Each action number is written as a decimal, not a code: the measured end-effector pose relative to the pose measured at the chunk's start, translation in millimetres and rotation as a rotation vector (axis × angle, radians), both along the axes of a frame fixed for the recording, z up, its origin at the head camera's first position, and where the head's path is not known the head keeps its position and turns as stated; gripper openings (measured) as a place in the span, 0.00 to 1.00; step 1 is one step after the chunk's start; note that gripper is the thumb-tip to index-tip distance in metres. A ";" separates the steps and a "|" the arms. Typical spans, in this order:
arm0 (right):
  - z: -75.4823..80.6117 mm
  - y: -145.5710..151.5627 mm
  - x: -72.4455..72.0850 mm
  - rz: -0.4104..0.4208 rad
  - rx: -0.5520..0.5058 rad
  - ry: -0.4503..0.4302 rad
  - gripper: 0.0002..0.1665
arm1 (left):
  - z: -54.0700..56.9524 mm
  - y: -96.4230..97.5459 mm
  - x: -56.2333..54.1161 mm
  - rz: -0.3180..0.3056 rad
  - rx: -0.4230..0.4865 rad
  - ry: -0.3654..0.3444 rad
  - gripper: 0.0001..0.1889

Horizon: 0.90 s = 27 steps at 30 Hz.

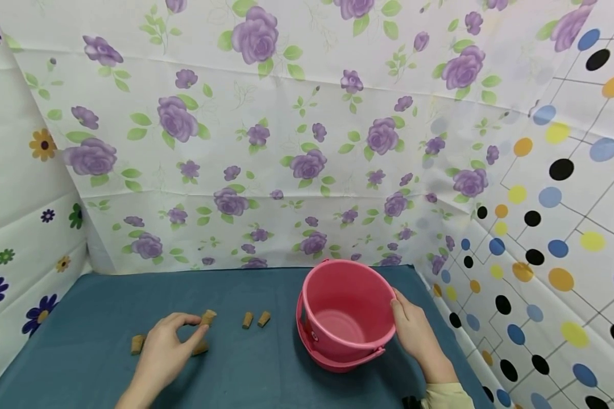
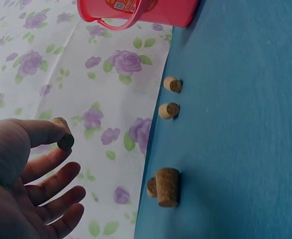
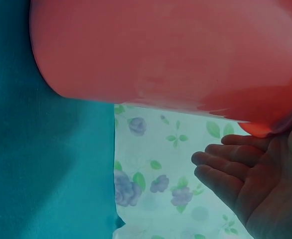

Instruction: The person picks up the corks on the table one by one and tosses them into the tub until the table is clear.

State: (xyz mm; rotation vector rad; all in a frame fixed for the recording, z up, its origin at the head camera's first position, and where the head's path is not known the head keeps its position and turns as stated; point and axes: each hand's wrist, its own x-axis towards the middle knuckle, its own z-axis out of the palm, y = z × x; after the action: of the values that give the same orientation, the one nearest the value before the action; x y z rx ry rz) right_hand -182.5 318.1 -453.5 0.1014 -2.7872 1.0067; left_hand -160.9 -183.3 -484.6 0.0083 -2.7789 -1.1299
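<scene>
In the head view my left hand (image 1: 165, 347) pinches a small tan cork (image 1: 209, 317) between thumb and index finger, above the blue cloth. The left wrist view shows this cork (image 2: 63, 133) at the fingertips, the other fingers loosely spread. Beneath the hand lies another cork (image 1: 200, 347), partly hidden by the thumb. My right hand (image 1: 418, 332) holds the rim of a pink bucket (image 1: 347, 341) at its right side, thumb over the edge. The right wrist view shows the bucket wall (image 3: 161, 55) close up, with the other fingers (image 3: 230, 162) extended beside it. Inside, the visible bucket floor is bare.
Two corks (image 1: 248, 320) lie between the left hand and the bucket. Left of the hand is another cork (image 1: 137, 343). The bucket's pink handle (image 1: 337, 363) hangs down in front. A blue cloth (image 1: 245, 380) covers the table, with a flowered curtain (image 1: 286, 227) behind.
</scene>
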 end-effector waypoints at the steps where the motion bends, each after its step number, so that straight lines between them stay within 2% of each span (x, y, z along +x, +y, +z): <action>1: -0.3 0.0 -0.2 0.001 0.001 -0.001 0.35 | 0.4 1.5 -0.5 0.001 0.000 0.002 0.19; 11: -2.7 0.1 -2.9 0.000 -0.003 0.004 0.35 | 4.0 17.0 -3.7 -0.014 0.025 0.050 0.15; 22: -2.1 -0.3 -1.1 -0.004 0.000 0.005 0.35 | 22.5 43.8 -7.7 -0.060 0.035 0.157 0.10; 27: -2.3 -0.3 -2.2 0.001 -0.005 0.008 0.34 | 25.9 55.0 -8.7 -0.068 0.060 0.189 0.09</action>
State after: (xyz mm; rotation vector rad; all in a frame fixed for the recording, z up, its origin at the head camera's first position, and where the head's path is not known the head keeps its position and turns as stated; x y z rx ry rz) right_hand -184.7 317.8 -455.8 0.1054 -2.7778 1.0112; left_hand -169.6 -128.3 -458.7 -0.1790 -2.5966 -1.1640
